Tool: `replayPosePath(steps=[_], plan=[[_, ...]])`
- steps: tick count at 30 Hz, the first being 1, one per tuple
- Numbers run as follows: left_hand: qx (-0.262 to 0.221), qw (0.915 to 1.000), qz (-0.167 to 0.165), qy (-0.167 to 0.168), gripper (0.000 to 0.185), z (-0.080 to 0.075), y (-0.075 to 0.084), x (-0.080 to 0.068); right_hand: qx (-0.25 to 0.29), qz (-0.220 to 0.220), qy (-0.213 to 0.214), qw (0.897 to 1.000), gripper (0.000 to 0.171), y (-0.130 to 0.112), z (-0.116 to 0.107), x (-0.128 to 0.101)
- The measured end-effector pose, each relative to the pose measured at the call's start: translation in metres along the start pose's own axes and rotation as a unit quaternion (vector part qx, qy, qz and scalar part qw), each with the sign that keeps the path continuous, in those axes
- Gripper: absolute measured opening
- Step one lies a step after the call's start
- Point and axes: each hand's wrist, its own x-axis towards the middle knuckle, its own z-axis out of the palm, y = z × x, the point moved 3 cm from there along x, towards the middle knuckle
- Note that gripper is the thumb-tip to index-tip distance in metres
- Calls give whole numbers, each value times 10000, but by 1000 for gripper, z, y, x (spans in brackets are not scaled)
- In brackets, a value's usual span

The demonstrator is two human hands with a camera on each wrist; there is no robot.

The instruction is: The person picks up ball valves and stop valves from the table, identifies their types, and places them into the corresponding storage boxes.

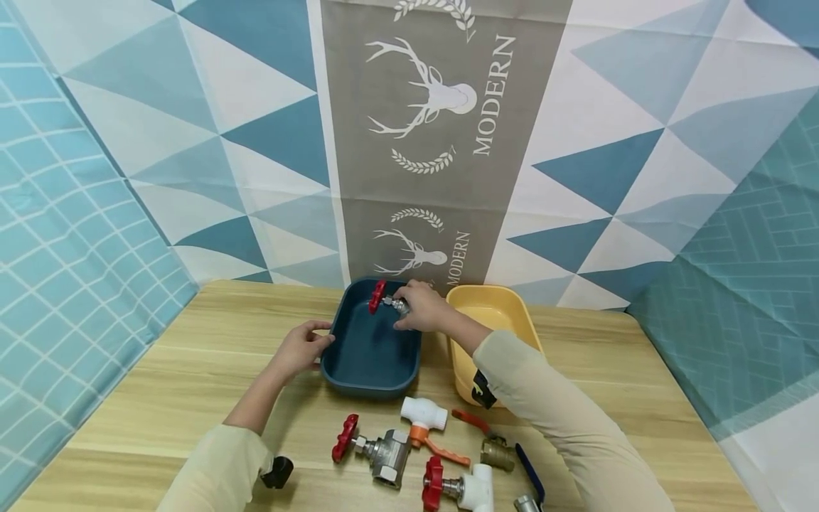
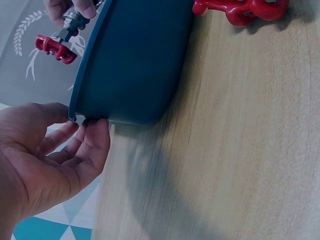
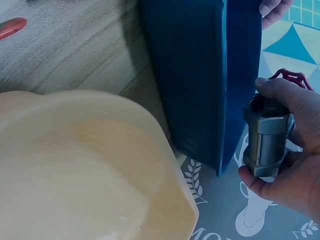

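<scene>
A person sits at a pale wooden worktop (image 1: 192, 370) with both sleeved arms stretched toward a dark blue tray (image 1: 371, 355), which serves here as the landmark. The right hand (image 1: 424, 307) is curled around a grey metal valve with a red handwheel (image 1: 386, 301), holding it in the air over the far end of the blue tray; the wrist view shows the fingers (image 3: 285, 92) and thumb wrapped round the valve's threaded steel body. The left hand (image 1: 299, 348) rests against the tray's left rim, its fingers (image 2: 95, 145) loosely bent, with the thumb and fingertips touching the edge rather than clasping it.

Just to the right of the blue tray stands a yellow tray (image 1: 493, 313), partly covered by the right forearm. On the near side of the blue tray lie more fittings in a loose group: a metal valve with a red handwheel (image 1: 374, 449), a white plastic valve with an orange lever (image 1: 425, 419), a brass valve with a red lever (image 1: 489, 441), a white valve with a red handwheel (image 1: 457, 487) and a blue-handled valve (image 1: 531, 483).
</scene>
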Motion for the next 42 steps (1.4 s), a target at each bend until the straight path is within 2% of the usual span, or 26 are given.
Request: replayPosePath(steps=[29, 42], plan=[[-51, 10000, -70, 0, 39, 0, -1, 1, -1, -234, -93, 9997, 53, -4, 15, 11], [-59, 10000, -75, 19, 41, 0, 4, -3, -68, -264, -162, 9995, 53, -6, 21, 15]])
